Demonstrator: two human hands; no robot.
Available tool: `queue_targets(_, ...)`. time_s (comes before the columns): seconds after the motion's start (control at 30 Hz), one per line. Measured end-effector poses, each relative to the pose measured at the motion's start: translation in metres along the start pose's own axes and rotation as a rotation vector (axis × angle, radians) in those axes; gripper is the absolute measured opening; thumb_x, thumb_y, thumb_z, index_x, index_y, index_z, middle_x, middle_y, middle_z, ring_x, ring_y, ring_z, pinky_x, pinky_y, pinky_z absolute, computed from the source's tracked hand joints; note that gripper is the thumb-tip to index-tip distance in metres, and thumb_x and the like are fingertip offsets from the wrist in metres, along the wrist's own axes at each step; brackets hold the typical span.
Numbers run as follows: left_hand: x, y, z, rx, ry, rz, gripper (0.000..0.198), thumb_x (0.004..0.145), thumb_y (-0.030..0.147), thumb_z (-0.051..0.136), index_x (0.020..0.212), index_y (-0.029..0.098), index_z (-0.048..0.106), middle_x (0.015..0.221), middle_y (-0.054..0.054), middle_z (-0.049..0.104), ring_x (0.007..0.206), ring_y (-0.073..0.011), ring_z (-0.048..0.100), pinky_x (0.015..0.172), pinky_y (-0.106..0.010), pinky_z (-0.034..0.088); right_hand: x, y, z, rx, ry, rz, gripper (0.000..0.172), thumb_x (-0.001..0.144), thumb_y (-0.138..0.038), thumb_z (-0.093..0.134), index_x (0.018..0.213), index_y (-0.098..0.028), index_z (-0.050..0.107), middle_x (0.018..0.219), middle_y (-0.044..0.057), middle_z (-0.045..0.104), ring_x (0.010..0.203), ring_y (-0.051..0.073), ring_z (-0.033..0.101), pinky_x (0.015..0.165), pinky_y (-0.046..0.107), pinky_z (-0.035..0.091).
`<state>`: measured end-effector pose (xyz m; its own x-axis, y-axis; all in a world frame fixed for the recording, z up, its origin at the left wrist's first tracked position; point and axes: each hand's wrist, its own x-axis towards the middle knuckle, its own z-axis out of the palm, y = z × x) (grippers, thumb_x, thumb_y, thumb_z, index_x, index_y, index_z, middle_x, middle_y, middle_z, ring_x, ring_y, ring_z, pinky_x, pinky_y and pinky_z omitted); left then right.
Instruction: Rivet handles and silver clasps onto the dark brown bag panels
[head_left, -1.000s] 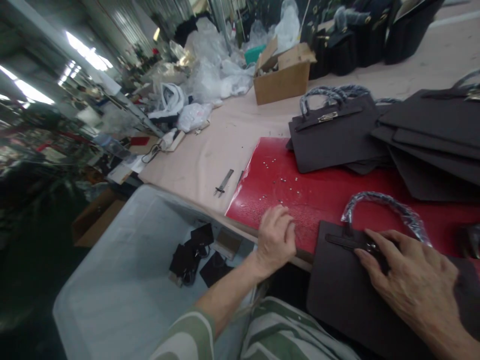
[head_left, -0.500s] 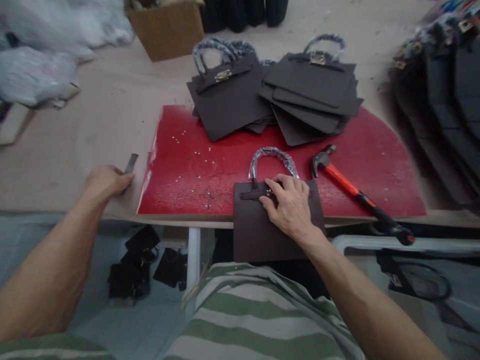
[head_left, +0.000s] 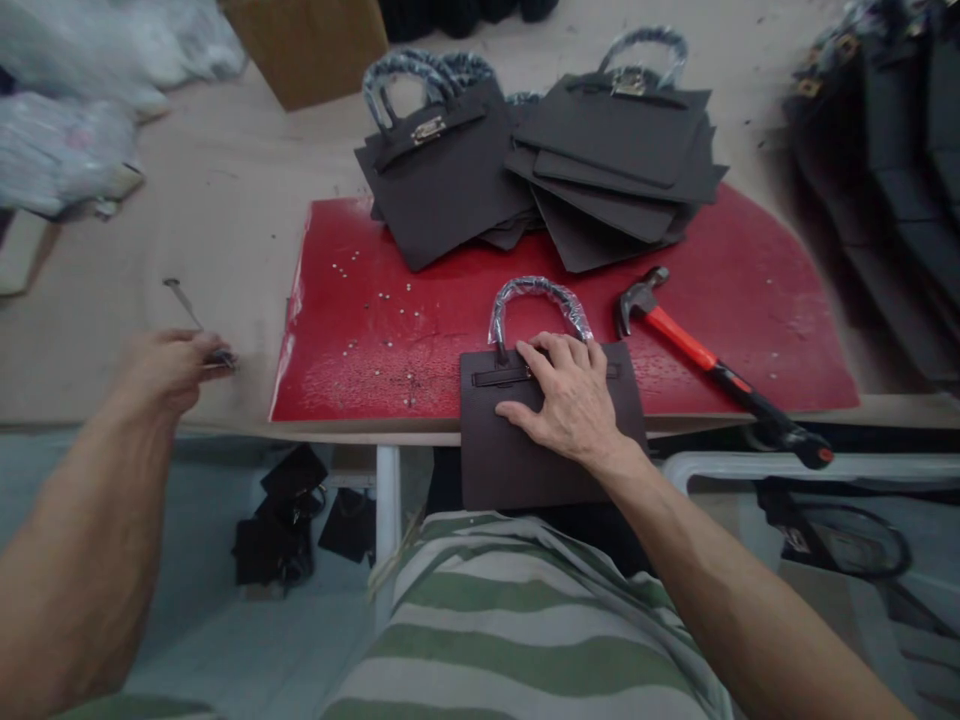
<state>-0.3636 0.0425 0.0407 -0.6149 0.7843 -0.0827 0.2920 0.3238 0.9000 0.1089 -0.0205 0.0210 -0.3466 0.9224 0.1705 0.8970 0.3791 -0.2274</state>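
My right hand (head_left: 566, 400) lies palm down with its fingers apart on a dark brown handbag panel (head_left: 510, 460). The fingertips cover part of the strap and the metal fitting at its top. A plastic-wrapped handle (head_left: 536, 287) arches above that panel, which overhangs the table's front edge. Off to the left, my left hand (head_left: 169, 370) is closed and blurred over the table. A slim metal tool (head_left: 184, 304) sticks out beyond its fingers, and a dark shiny end shows at the fingertips; its exact kind is unclear.
A claw hammer (head_left: 694, 350) with a red and black handle lies on the red board (head_left: 780, 300), right of the panel. Small metal bits dot the board's left part. Similar bag panels (head_left: 442, 190) are piled behind. A cardboard box (head_left: 307, 50) and plastic bags (head_left: 67, 150) stand back left.
My left hand has shifted left and turned; the tool in it points differently, with a dark shiny end now showing. My right thumb has spread away from the fitting. The whole view has shifted slightly.
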Motion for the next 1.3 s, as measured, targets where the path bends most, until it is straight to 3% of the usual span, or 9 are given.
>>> queue_targets(0.07, -0.014, 0.01, 0.003, -0.022, 0.068, -0.14, 0.03, 0.089, -0.002, 0.049, 0.062, 0.012, 0.048, 0.048, 0.004, 0.057, 0.051, -0.0121, 0.059, 0.065, -0.034, 0.058, -0.002, -0.002, 0.002, 0.003, 0.013, -0.006, 0.075, 0.082, -0.068, 0.06, 0.137, -0.018, 0.053, 0.133, 0.013, 0.055, 0.123, 0.033, 0.043, 0.114, 0.052, 0.019)
queue_targets(0.13, -0.033, 0.021, 0.011, -0.142, 0.076, -0.156, 0.033, 0.093, -0.002, 0.042, 0.063, 0.012, 0.046, 0.052, 0.003, 0.061, 0.054, -0.0132, 0.063, 0.065, -0.036, 0.059, -0.005, -0.004, 0.003, 0.002, 0.024, -0.008, 0.075, 0.082, -0.069, 0.059, 0.138, -0.018, 0.053, 0.132, 0.013, 0.055, 0.123, 0.033, 0.043, 0.115, 0.052, 0.018)
queue_targets(0.23, -0.072, 0.03, 0.03, -0.385, -0.06, -0.036, 0.032, 0.096, 0.005, 0.047, 0.065, 0.013, 0.047, 0.061, 0.0, 0.067, 0.06, -0.0161, 0.067, 0.062, -0.034, 0.06, -0.011, -0.008, 0.005, -0.013, 0.033, 0.003, 0.077, 0.083, -0.07, 0.058, 0.139, -0.019, 0.052, 0.133, 0.014, 0.054, 0.124, 0.033, 0.042, 0.115, 0.054, 0.017)
queue_targets(0.37, -0.133, 0.032, 0.063, -0.663, -0.314, 0.023, 0.012, 0.086, 0.017, 0.072, 0.081, 0.013, 0.062, 0.078, -0.003, 0.072, 0.072, -0.017, 0.071, 0.068, -0.031, 0.062, -0.016, -0.009, 0.005, 0.002, 0.021, -0.023, 0.079, 0.081, -0.074, 0.059, 0.141, -0.022, 0.052, 0.135, 0.013, 0.053, 0.123, 0.033, 0.043, 0.114, 0.053, 0.019)
queue_targets(0.5, -0.186, 0.031, 0.099, -0.769, -0.495, -0.029, 0.032, 0.072, 0.029, 0.087, 0.092, 0.016, 0.066, 0.088, -0.004, 0.072, 0.08, -0.0195, 0.073, 0.075, -0.032, 0.064, -0.02, -0.009, 0.007, 0.005, 0.037, -0.025, 0.08, 0.078, -0.075, 0.062, 0.14, -0.026, 0.054, 0.136, 0.012, 0.053, 0.123, 0.032, 0.044, 0.114, 0.053, 0.019)
queue_targets(0.63, -0.22, 0.028, 0.129, -0.784, -0.558, -0.007, 0.039, 0.068, 0.032, 0.09, 0.094, 0.017, 0.064, 0.092, -0.003, 0.072, 0.082, -0.0206, 0.074, 0.077, -0.034, 0.064, -0.023, -0.011, 0.01, -0.009, 0.053, -0.024, 0.078, 0.079, -0.073, 0.061, 0.14, -0.025, 0.054, 0.137, 0.012, 0.053, 0.124, 0.033, 0.043, 0.116, 0.054, 0.016)
queue_targets(0.77, -0.232, 0.021, 0.15, -0.727, -0.496, 0.155, 0.037, 0.071, 0.034, 0.088, 0.093, 0.017, 0.063, 0.092, -0.003, 0.072, 0.079, -0.0188, 0.075, 0.078, -0.032, 0.063, -0.024, -0.011, 0.011, -0.02, 0.05, -0.042, 0.074, 0.081, -0.072, 0.06, 0.137, -0.023, 0.056, 0.137, 0.013, 0.052, 0.124, 0.033, 0.042, 0.116, 0.054, 0.015)
queue_targets(0.97, -0.228, 0.011, 0.165, -0.72, -0.393, 0.34, 0.034, 0.078, 0.034, 0.083, 0.097, 0.019, 0.06, 0.098, -0.004, 0.072, 0.089, -0.0196, 0.074, 0.09, -0.038, 0.061, -0.026, -0.011, 0.011, -0.031, 0.066, -0.054, 0.08, 0.078, -0.071, 0.064, 0.14, -0.022, 0.053, 0.136, 0.014, 0.052, 0.124, 0.033, 0.043, 0.117, 0.055, 0.013)
queue_targets(1.3, -0.231, 0.009, 0.163, -0.571, -0.483, 0.487, 0.024, 0.085, 0.03, 0.076, 0.097, 0.017, 0.059, 0.104, -0.007, 0.071, 0.095, -0.021, 0.073, 0.088, -0.036, 0.061, -0.025, -0.015, 0.011, -0.002, 0.05, -0.018, 0.073, 0.076, -0.066, 0.07, 0.135, -0.024, 0.058, 0.134, 0.012, 0.054, 0.123, 0.033, 0.044, 0.116, 0.055, 0.016)
